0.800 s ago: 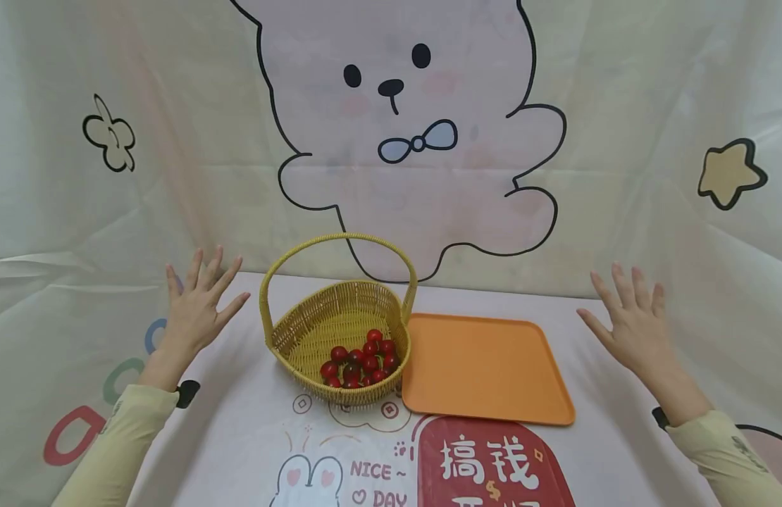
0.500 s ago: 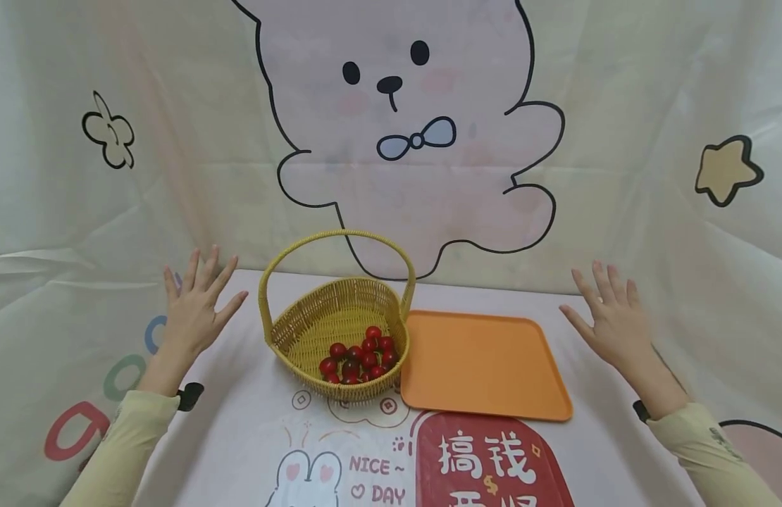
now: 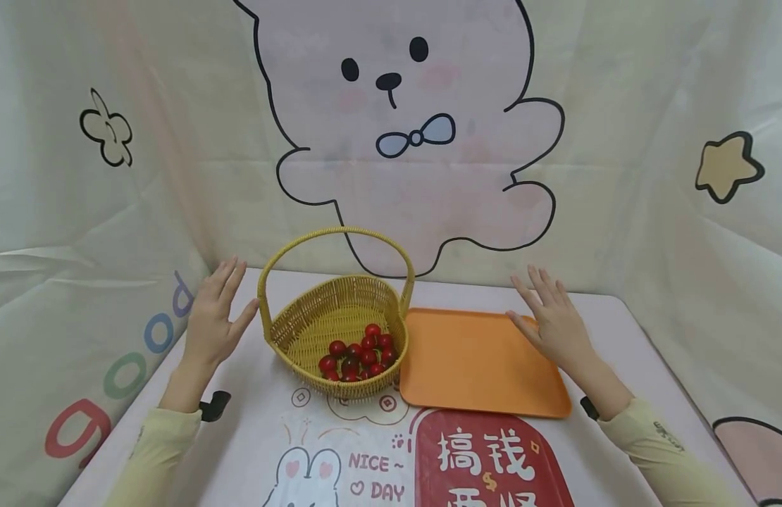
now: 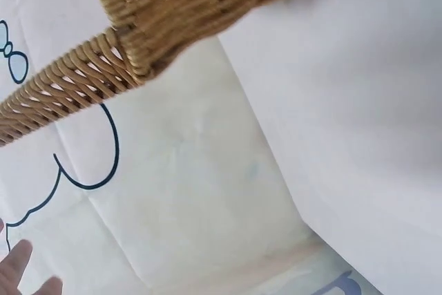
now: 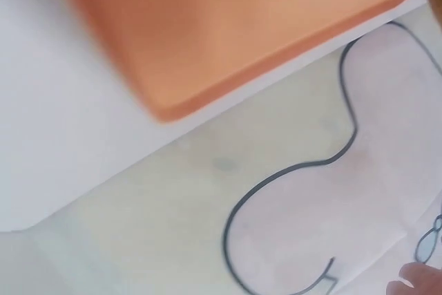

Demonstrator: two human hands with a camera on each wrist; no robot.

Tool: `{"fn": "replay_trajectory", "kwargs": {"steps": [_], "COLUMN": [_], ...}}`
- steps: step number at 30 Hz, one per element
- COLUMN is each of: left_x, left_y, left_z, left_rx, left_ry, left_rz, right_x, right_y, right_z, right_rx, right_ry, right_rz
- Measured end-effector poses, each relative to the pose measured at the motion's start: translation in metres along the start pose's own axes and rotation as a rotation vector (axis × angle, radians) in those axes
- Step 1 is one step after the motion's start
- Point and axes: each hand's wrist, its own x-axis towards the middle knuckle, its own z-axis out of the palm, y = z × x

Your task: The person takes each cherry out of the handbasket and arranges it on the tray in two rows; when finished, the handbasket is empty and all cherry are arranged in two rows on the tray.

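Observation:
A yellow woven basket (image 3: 340, 310) with a tall arched handle stands left of centre, several dark red cherries (image 3: 349, 366) gathered at its front right. Touching or nearly touching its right side lies an orange tray (image 3: 480, 359) with nothing on it. The left hand (image 3: 213, 317) is raised just left of the basket, fingers extended, holding nothing. Over the tray's right edge hovers the right hand (image 3: 559, 324), fingers spread, also holding nothing. In the left wrist view the basket (image 4: 186, 5) shows at the top; the tray (image 5: 262, 18) fills the top of the right wrist view.
A white table (image 3: 239, 436) bears printed drawings, and a red printed patch (image 3: 486, 451) lies in front of the tray. Behind stands a cloth backdrop (image 3: 606, 141) with a bear drawing, its side cloths flanking the table.
Both hands have moved inward: the left one rightward toward the basket, the right one leftward until over the tray's edge. Basket, cherries and tray have stayed in place.

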Motion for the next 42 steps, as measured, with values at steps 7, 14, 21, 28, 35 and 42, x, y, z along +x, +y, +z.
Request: {"fn": "replay_trajectory", "kwargs": {"steps": [7, 14, 21, 28, 35, 42], "left_x": [0.002, 0.013, 0.021, 0.027, 0.027, 0.027], "left_y": [0.011, 0.016, 0.018, 0.022, 0.027, 0.049], "left_z": [0.003, 0.007, 0.014, 0.024, 0.03, 0.021], "left_rx": [-0.112, -0.237, -0.277, -0.361, -0.488, -0.537], "left_ry": [-0.056, -0.063, -0.031, -0.005, 0.068, 0.055], "left_rz": [0.02, 0.114, 0.103, 0.062, 0.024, -0.047], "right_x": [0.012, 0.02, 0.029, 0.04, 0.052, 0.06], "right_y": [-0.04, -0.077, -0.107, -0.132, -0.159, -0.18], "right_z": [0.01, 0.017, 0.027, 0.041, 0.051, 0.063], "right_rx": [0.116, 0.206, 0.264, 0.329, 0.407, 0.467], "right_ry": [0.045, 0.015, -0.064, -0.096, -0.154, -0.23], "right_rz": [-0.076, -0.105, -0.111, -0.15, -0.17, -0.172]}}
